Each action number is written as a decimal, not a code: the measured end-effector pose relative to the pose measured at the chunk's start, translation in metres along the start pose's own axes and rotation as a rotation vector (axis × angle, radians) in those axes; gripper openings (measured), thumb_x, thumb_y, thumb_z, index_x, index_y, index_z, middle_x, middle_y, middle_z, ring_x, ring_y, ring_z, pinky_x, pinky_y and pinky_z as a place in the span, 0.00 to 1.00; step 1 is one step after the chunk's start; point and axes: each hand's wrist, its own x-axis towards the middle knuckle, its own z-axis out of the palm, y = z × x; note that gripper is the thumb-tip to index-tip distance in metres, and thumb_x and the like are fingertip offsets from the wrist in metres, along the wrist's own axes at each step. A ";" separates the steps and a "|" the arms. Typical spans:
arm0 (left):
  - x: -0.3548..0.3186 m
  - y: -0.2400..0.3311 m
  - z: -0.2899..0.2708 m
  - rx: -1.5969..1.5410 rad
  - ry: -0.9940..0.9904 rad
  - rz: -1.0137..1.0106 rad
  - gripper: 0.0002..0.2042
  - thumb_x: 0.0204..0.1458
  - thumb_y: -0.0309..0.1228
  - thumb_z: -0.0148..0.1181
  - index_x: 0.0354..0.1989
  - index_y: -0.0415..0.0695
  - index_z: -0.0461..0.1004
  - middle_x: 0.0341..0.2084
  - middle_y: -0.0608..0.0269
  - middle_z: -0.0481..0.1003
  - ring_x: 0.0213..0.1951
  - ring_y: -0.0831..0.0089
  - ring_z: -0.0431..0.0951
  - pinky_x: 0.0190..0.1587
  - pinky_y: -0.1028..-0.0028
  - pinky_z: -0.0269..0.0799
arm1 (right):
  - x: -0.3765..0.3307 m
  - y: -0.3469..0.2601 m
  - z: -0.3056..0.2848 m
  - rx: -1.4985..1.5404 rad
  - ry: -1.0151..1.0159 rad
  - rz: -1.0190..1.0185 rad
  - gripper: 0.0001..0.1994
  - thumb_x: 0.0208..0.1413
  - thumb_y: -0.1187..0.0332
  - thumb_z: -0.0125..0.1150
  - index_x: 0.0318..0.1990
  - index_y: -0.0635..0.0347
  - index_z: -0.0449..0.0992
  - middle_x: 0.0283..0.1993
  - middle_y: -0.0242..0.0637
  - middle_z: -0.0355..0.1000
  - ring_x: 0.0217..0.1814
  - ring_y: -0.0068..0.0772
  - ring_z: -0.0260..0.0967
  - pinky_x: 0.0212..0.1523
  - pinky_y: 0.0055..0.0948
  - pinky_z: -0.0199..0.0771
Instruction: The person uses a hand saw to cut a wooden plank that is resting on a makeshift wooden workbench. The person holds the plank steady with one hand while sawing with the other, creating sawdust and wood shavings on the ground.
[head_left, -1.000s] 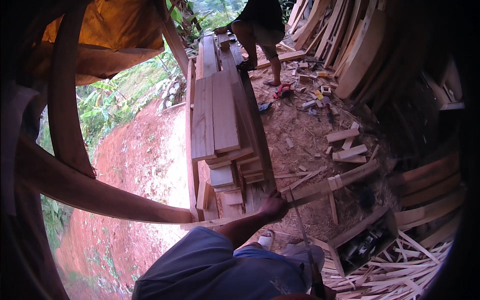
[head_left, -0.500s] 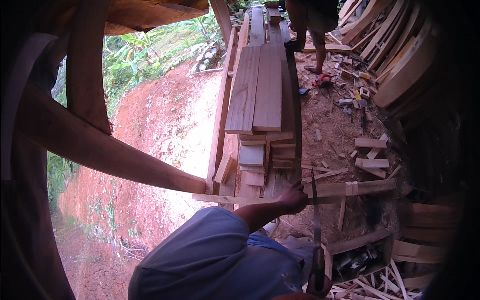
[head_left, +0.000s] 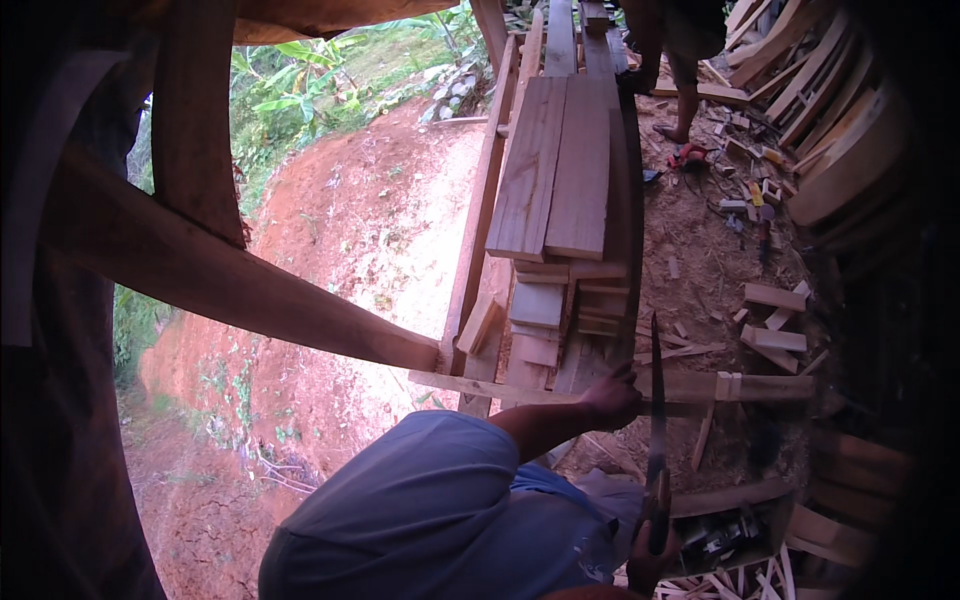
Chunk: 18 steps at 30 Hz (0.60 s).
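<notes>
Right grip (head_left: pixel 652 565): wrapped round long dark metal saw (head_left: pixel 657 430); blade (head_left: pixel 657 395) ahead; left grip (head_left: pixel 612 398): nearer long brown wooden beam (head_left: pixel 690 387); can't tell if closed

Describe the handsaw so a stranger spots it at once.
Find the plank stack at the picture's upper middle, then follow it down to the left hand near its lower end. Just right of that hand is the handsaw, its handle in the right hand. Dark and tapering toward its tip, it differs from the pale, blocky timber around it.
</notes>
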 end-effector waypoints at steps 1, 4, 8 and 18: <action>0.002 0.001 -0.003 0.019 -0.017 0.005 0.09 0.51 0.38 0.60 0.27 0.48 0.83 0.29 0.61 0.82 0.52 0.60 0.77 0.80 0.51 0.46 | 0.005 -0.001 0.002 0.002 -0.043 0.033 0.20 0.58 0.63 0.74 0.50 0.69 0.78 0.49 0.53 0.72 0.53 0.48 0.74 0.54 0.47 0.72; 0.004 0.001 -0.001 0.023 -0.026 0.003 0.09 0.51 0.37 0.60 0.27 0.48 0.83 0.28 0.62 0.82 0.51 0.60 0.78 0.79 0.51 0.47 | 0.025 -0.010 0.018 -0.033 -0.048 -0.086 0.18 0.59 0.64 0.73 0.49 0.69 0.78 0.46 0.51 0.74 0.49 0.47 0.75 0.51 0.46 0.73; 0.006 0.006 -0.012 0.041 -0.077 0.007 0.10 0.52 0.37 0.59 0.26 0.47 0.83 0.28 0.61 0.82 0.50 0.60 0.78 0.79 0.51 0.47 | 0.047 -0.051 0.038 0.063 -0.023 -0.177 0.17 0.59 0.66 0.69 0.50 0.70 0.79 0.38 0.49 0.76 0.40 0.44 0.77 0.44 0.42 0.76; 0.006 0.004 -0.006 0.052 -0.013 0.040 0.11 0.53 0.38 0.59 0.25 0.47 0.82 0.26 0.60 0.81 0.49 0.60 0.77 0.76 0.51 0.51 | 0.097 -0.082 0.089 0.097 -0.053 -0.174 0.14 0.62 0.65 0.68 0.45 0.70 0.79 0.40 0.49 0.73 0.44 0.49 0.74 0.47 0.48 0.73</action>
